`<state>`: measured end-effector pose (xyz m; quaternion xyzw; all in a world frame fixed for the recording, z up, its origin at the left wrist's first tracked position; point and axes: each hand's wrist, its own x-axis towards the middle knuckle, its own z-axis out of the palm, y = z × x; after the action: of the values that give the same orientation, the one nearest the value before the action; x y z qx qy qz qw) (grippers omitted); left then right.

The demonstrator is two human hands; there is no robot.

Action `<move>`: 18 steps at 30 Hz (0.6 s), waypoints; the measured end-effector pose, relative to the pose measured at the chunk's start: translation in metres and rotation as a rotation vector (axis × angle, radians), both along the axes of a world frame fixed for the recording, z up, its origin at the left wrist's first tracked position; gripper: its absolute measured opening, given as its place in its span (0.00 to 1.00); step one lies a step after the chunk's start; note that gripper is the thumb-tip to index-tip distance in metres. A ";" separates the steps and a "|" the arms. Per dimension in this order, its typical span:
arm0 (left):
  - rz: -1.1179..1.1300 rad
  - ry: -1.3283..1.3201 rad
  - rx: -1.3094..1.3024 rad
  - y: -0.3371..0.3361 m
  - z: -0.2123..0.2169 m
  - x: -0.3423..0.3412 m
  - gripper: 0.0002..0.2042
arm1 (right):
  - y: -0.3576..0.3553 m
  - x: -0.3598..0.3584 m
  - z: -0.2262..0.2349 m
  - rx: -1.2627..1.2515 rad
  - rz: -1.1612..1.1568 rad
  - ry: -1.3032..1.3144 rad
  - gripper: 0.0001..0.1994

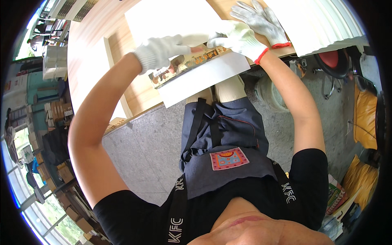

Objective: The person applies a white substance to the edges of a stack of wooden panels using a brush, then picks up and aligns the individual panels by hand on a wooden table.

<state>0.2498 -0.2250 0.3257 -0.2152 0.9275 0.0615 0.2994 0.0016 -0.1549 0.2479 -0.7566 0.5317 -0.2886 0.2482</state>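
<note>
A long yellowish printed pack [188, 61] with pictures and a barcode lies slantwise at the table's near edge. Whether it is a book or a box I cannot tell. White paper [208, 77] juts out on its near side, past the edge. Beyond it a large white sheet [171, 18] lies spread. My left hand [161, 51], in a white knit glove with bare fingertips showing, grips the pack's left part, thumb on its near face. My right hand [241, 38], gloved with a red cuff, rests at its far right corner, fingers stretched leftward. Glare hides some finger detail.
A spare pair of grey-white gloves [261, 20] lies right of my right hand. A tall stack of white sheets [316, 24] stands at the far right. A wooden strip [116, 77] stands at left. Below are a bucket [269, 92] and a red-seated stool [328, 61].
</note>
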 end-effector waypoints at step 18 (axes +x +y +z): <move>0.333 -0.156 0.126 -0.015 -0.002 -0.058 0.30 | 0.039 -0.059 0.000 -0.550 0.274 0.566 0.20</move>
<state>0.1922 -0.2403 0.3233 -0.3508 0.8473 0.1513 0.3691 -0.0571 -0.1156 0.2484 -0.9079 0.3763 -0.1650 -0.0830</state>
